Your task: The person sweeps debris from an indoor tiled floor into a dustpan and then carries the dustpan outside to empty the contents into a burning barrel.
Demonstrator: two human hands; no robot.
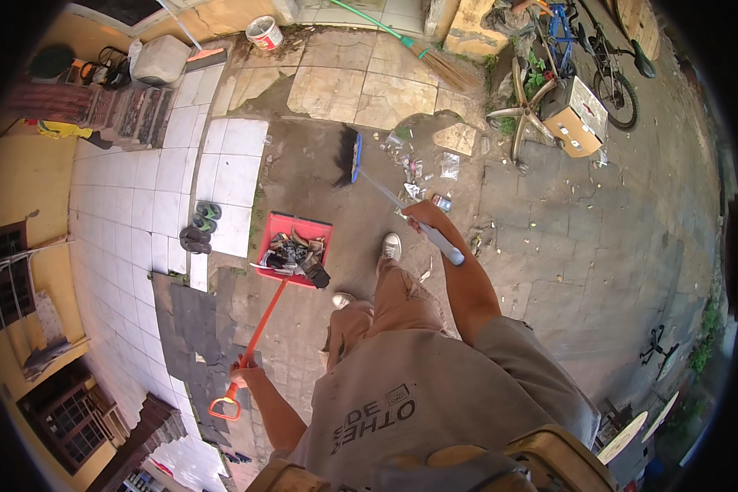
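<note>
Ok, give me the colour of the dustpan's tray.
The dustpan's tray is red, seen in the head view.

smooth plastic dustpan, bristly broom head, matt cloth shirt

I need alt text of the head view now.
A person's left hand grips a red long-handled dustpan holding mixed litter, while the right hand holds a blue-headed broom with black bristles. Scattered scraps lie on the ground right of its head.

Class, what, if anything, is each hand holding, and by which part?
The left hand holds the red dustpan by its orange shaft, just short of the looped end; the right hand grips the broom by its grey handle.
</note>
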